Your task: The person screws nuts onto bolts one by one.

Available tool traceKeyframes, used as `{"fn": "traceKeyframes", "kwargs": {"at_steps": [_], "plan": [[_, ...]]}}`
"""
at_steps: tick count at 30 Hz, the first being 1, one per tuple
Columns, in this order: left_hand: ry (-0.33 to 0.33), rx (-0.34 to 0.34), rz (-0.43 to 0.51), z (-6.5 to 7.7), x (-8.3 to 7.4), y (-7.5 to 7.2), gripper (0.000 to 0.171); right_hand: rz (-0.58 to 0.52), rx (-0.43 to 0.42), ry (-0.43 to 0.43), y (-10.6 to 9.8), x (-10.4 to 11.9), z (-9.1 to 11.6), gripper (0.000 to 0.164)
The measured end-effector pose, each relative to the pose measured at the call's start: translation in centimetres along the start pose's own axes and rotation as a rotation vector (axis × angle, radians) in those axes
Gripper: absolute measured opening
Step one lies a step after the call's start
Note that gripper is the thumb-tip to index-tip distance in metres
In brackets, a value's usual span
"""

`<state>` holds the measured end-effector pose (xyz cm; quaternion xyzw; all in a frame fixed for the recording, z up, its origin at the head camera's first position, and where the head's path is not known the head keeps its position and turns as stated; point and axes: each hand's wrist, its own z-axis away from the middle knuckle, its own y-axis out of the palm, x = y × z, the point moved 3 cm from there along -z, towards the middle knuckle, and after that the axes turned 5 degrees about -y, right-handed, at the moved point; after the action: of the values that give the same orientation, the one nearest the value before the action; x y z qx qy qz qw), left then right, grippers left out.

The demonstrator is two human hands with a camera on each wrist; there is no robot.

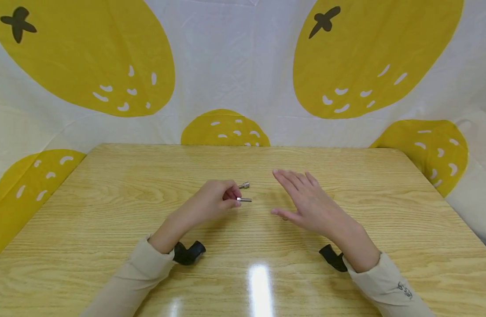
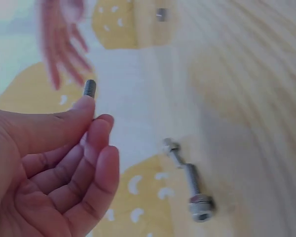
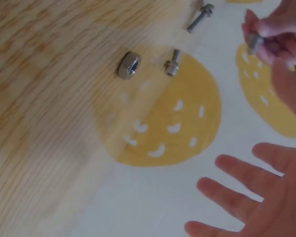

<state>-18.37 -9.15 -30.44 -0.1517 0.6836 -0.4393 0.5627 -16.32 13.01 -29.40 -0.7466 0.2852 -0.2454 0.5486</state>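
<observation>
Nearest you, a metal nut lies on the wooden table, partly hidden by the thumb of your right hand, which is spread, straight-fingered, holding nothing. Your left hand pinches a bolt near its head between thumb and fingertips, its threaded shank pointing rightward. That grip looks sound: leave the thread uncovered, the bolt level, and your knuckles clear of the second bolt and third bolt lying just beyond. Farthest hangs a patterned cloth.
</observation>
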Motion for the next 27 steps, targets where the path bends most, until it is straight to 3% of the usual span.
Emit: {"fn": "traceKeyframes", "kwargs": {"at_steps": [3,9,13,19,27], "plan": [[0.033,-0.044,0.064,0.4,-0.5,-0.9,0.01,-0.006,0.032,0.02,0.1,0.0,0.1,0.075],[0.066,-0.136,0.172,1.3,-1.6,-2.5,0.012,-0.149,0.235,0.161,0.8,-0.2,0.1,0.047],[0.065,-0.177,0.223,1.9,-2.4,-3.1,0.013,-0.212,0.322,0.182,1.4,-0.1,0.0,0.033],[0.08,-0.204,0.286,2.7,-3.3,-3.7,0.015,-0.237,0.38,0.194,2.2,0.1,0.1,0.025],[0.105,-0.202,0.352,3.1,-4.0,-3.9,0.015,-0.181,0.378,0.177,2.8,0.1,0.3,0.01]]}}
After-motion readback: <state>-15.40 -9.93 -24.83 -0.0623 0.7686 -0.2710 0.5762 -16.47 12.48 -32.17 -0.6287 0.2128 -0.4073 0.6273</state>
